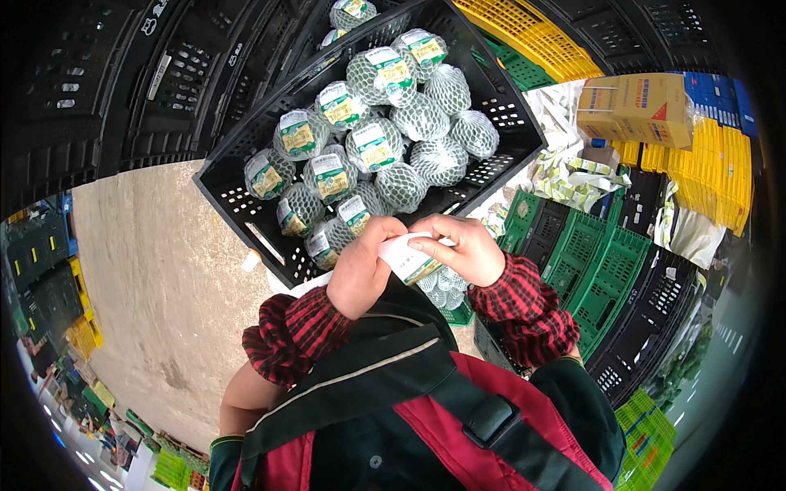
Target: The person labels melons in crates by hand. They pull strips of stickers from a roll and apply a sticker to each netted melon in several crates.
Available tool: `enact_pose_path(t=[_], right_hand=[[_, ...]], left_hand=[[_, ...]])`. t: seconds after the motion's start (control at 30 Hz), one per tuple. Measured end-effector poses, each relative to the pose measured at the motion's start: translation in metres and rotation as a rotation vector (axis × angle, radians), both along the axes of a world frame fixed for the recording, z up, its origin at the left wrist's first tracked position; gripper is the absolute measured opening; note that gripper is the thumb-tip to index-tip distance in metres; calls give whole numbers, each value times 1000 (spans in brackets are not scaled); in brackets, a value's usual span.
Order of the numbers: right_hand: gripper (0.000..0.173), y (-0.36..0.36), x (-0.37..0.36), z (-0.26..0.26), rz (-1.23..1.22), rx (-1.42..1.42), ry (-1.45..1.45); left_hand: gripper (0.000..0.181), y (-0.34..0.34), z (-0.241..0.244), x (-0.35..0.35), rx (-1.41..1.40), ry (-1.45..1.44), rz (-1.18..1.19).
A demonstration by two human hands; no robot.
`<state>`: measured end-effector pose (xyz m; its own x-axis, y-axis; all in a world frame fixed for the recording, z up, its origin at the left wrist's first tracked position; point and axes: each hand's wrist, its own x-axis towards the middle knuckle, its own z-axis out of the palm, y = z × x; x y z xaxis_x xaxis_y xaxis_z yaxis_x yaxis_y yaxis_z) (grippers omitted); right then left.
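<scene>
My left hand [362,267] and my right hand [473,248] meet over the near edge of a black plastic crate [242,144]. Between them they pinch a white paper label [402,255], whose printed green and yellow side shows along its lower edge. Inside the crate lie several round green fruits in white foam nets. Those at the left and back, such as one labelled fruit [376,147], carry printed labels. Toward the right, netted fruits [439,161] show no label on the visible side. Below my right wrist, more netted fruits [443,287] are partly hidden by my hand and sleeve.
Tall black crates [178,80] stand along the left and back. To the right are stacked green crates [592,251], a cardboard box [638,110], yellow crates [712,172] and a heap of label strips [571,178]. Concrete floor [147,276] spreads out on the left.
</scene>
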<state>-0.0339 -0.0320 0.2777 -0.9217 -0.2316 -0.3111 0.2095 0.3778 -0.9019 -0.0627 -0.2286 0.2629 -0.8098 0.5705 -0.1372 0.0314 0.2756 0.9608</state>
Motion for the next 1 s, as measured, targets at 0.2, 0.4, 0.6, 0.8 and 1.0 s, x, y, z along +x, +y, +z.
enact_pose_path(t=[0.2, 0.4, 0.6, 0.8, 1.0], right_hand=[[18, 4, -2, 13, 227, 198, 375], [18, 23, -11, -26, 219, 165, 473], [17, 78, -60, -142, 19, 46, -93], [32, 39, -67, -201, 404, 617, -10], [34, 29, -64, -178, 589, 799, 250]], left_hand=[[20, -8, -16, 13, -91, -198, -84], [15, -40, -46, 39, -539, -306, -326], [38, -65, -62, 53, -154, 264, -257], [38, -37, -37, 46, -143, 125, -208], [32, -35, -41, 46, -12, 156, -117]])
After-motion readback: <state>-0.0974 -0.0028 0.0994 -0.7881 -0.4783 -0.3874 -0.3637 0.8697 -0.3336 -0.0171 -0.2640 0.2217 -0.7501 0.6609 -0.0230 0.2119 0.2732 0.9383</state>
